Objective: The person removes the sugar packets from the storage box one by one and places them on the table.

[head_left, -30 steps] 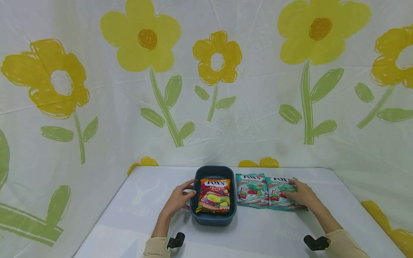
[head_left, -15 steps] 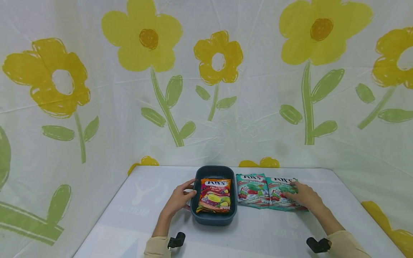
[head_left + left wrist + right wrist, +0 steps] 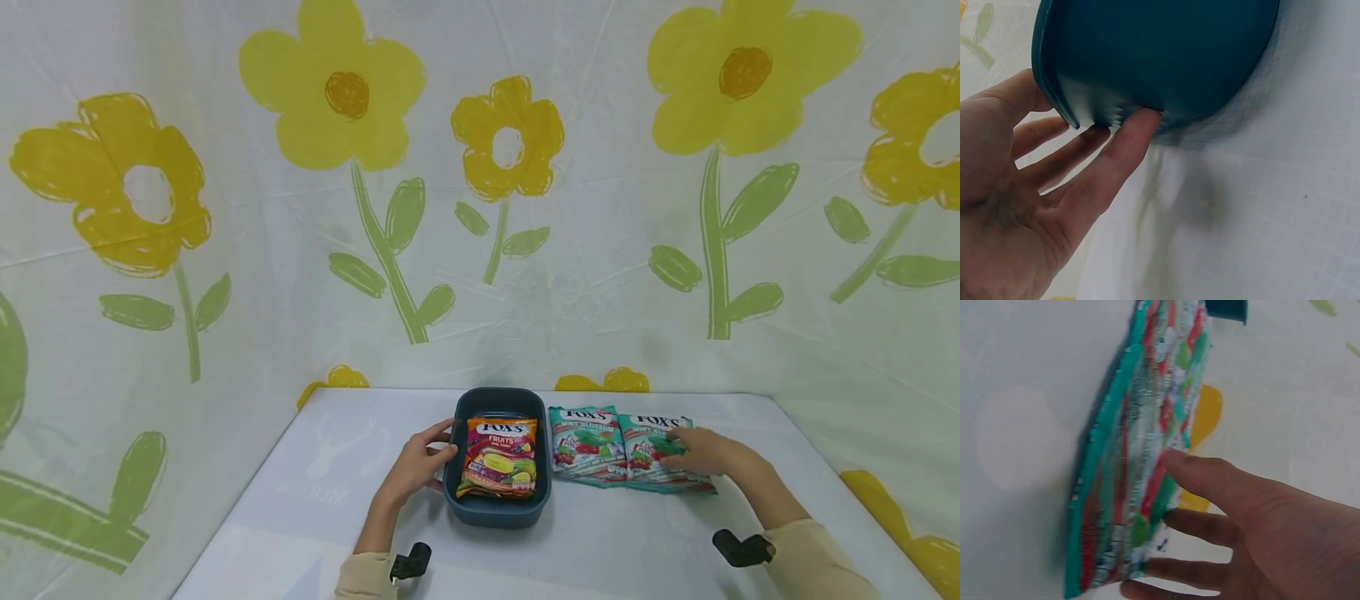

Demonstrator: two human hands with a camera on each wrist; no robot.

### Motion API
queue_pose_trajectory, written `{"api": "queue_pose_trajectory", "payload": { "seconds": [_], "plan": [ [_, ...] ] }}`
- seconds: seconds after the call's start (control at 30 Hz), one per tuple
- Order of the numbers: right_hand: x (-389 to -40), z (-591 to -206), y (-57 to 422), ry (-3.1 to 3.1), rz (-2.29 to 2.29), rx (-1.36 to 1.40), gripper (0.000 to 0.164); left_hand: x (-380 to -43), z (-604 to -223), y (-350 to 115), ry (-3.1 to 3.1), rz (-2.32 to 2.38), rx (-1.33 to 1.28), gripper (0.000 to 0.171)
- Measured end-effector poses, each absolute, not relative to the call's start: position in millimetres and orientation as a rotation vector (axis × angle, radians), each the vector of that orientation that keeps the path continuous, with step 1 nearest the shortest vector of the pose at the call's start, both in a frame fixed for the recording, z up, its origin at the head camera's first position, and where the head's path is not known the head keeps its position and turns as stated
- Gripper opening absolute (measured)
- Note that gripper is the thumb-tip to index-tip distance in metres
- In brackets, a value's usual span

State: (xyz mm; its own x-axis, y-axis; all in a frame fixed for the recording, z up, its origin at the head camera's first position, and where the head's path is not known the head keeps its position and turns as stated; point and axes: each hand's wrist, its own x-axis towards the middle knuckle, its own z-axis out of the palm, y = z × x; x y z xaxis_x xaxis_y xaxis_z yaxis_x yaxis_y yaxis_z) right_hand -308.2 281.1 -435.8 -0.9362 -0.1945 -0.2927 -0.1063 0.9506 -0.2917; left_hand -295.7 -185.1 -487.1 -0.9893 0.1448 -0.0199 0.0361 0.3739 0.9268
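A dark blue-teal plastic bin (image 3: 497, 514) stands on the table, with an orange and purple bag of Fox's fruit candy (image 3: 497, 458) lying in it. My left hand (image 3: 415, 461) touches the bin's left side, its fingers extended; the left wrist view shows the thumb (image 3: 1141, 122) against the outer wall. To the right of the bin, two green bags of Fox's Mint Blossom candy lie side by side. Over the right-hand mint bag (image 3: 648, 458) is my right hand (image 3: 705, 452), fingers loosely spread. In the right wrist view its thumb and fingertips are right at this bag (image 3: 1129, 469).
The left-hand mint bag (image 3: 587, 446) lies between the bin and the other mint bag. The white table (image 3: 600, 542) ends at a flower-printed curtain (image 3: 585, 317) behind. Each wrist carries a small black camera mount.
My right hand has shifted on the right-hand mint bag, with its wrist and sleeve moving a little right. The left hand, the bin and the bags stay in place.
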Motion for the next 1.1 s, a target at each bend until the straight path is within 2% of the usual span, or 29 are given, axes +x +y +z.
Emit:
{"api": "queue_pose_trajectory", "payload": {
  "seconds": [0.2,1.1],
  "plan": [
    [-305.2,-418.3,275.6,2.685,-0.437,-0.218,0.061,-298.2,-487.0,-186.2,2.530,1.687,0.177,0.053],
    [-296.2,-398.6,228.7,2.717,-0.327,-0.332,0.057,-297.7,-491.9,-185.5,2.550,1.684,0.185,0.052]
  ]
}}
